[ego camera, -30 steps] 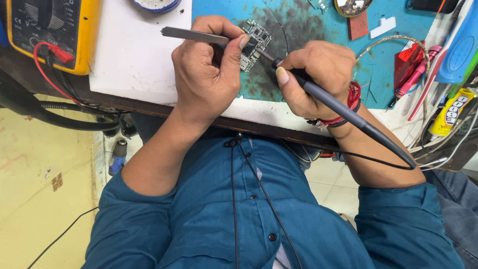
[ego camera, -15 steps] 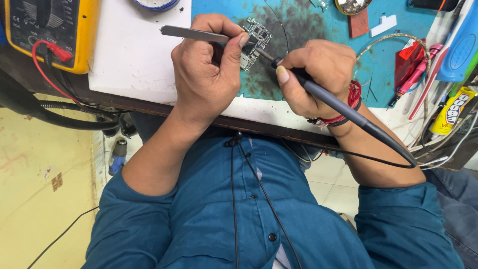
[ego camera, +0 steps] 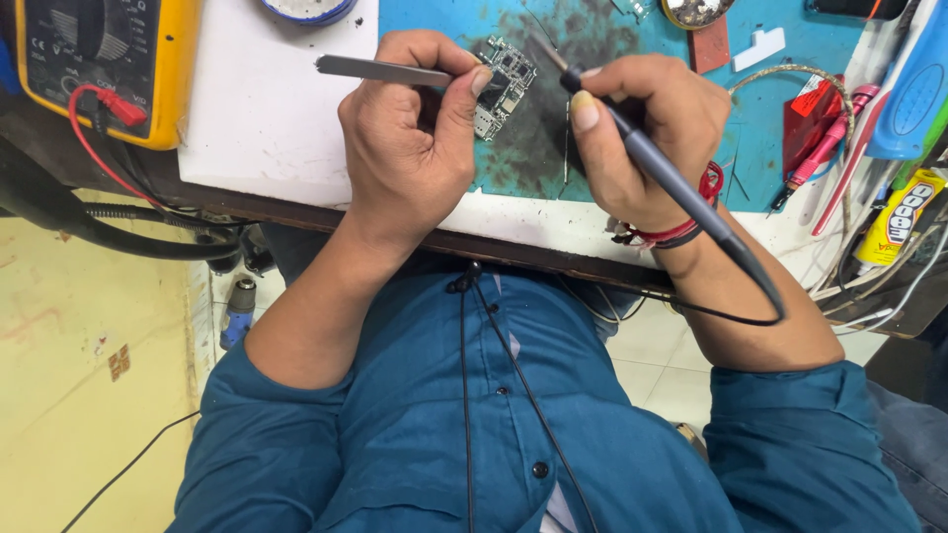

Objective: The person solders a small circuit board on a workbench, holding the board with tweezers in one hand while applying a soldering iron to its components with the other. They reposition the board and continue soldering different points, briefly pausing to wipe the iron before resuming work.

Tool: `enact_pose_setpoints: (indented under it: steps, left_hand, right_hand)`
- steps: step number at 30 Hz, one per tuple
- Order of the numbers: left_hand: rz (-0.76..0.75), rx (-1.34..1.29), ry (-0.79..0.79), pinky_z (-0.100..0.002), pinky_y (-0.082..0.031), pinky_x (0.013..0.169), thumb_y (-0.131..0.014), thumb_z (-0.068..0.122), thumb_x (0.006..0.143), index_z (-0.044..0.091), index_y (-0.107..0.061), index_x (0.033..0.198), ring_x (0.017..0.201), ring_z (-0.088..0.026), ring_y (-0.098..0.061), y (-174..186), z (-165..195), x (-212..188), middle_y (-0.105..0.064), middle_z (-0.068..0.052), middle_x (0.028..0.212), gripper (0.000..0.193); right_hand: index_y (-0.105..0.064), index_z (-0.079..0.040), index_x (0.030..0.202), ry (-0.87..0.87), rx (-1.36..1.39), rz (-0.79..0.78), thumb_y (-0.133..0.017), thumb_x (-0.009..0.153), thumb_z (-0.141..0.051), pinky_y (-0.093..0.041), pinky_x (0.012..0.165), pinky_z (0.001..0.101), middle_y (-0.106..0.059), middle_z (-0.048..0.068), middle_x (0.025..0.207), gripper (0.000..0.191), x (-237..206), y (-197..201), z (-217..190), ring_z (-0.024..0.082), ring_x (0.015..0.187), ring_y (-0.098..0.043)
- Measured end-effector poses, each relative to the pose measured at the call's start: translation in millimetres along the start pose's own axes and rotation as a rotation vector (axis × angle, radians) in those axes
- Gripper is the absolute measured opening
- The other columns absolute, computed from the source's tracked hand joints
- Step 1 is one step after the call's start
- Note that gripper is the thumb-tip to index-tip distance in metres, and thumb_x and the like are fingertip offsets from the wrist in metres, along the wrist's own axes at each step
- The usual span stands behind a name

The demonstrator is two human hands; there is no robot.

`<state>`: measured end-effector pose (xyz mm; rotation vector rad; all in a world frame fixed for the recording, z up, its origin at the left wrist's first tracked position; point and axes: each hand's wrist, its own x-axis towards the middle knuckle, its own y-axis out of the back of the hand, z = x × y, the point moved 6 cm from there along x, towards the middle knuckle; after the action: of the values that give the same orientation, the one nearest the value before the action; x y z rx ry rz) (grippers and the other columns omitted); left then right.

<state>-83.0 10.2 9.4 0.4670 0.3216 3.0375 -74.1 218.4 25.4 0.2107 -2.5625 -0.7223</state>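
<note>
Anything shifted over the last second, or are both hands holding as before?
Almost nothing. The left hand still grips the tweezers at the board; the right hand still holds the soldering iron, its tip by the board. Meter and mat unchanged.

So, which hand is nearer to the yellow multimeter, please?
Left. The left hand holds tweezers across the white pad from the multimeter; the right hand, with the soldering iron, lies beyond it.

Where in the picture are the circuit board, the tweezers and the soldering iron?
circuit board [ego camera: 504, 84], head view, middle of the bare board.
tweezers [ego camera: 380, 70], head view, flat metal shaft left of the left hand.
soldering iron [ego camera: 681, 192], head view, dark handle below the right hand.
</note>
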Motion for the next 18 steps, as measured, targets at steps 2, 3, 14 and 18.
enact_pose_setpoints:
  steps: [2,3,14,18]
  left_hand:
    - [0.004,-0.022,0.019,-0.018,-0.044,0.056,-0.068,0.003,0.113,0.001,-0.059,0.111,0.064,-0.004,-0.059,1.3,-0.8,-2.6,-0.066,-0.003,0.083,0.01]
    - [0.012,-0.04,0.029,-0.019,-0.047,0.059,-0.069,0.004,0.114,0.0,-0.059,0.112,0.068,-0.004,-0.06,2.5,-0.7,-4.8,-0.066,-0.004,0.087,0.011]
    - [0.087,-0.255,0.307,-0.022,-0.055,0.068,-0.065,0.003,0.109,-0.001,-0.051,0.117,0.078,-0.008,-0.065,7.9,-12.3,-27.2,-0.072,-0.011,0.106,0.017]
    - [0.092,-0.274,0.293,-0.022,-0.053,0.065,-0.066,0.004,0.109,-0.001,-0.051,0.118,0.075,-0.008,-0.063,8.8,-19.5,-26.8,-0.069,-0.009,0.1,0.018]
  right_hand:
    - [-0.065,0.002,0.115,-0.031,-0.006,0.011,-0.075,0.106,-0.003,-0.044,0.06,0.0259,-0.066,0.009,0.085,0.014,-0.6,0.0,2.4,0.015,0.065,-0.061]
    - [-0.065,0.002,0.114,-0.035,-0.016,0.007,-0.076,0.105,-0.002,-0.043,0.059,0.0258,-0.065,0.009,0.085,0.015,-1.1,-1.2,2.1,0.015,0.064,-0.06]
    - [-0.068,0.001,0.102,-0.191,0.01,0.042,-0.076,0.096,-0.003,-0.045,0.057,0.0278,-0.066,0.007,0.078,0.011,0.7,1.5,-1.1,0.016,0.064,-0.062]
    - [-0.068,0.0,0.104,-0.13,-0.052,0.08,-0.075,0.099,-0.004,-0.048,0.062,0.0286,-0.068,0.01,0.082,0.01,0.0,9.2,-0.5,0.018,0.067,-0.066]
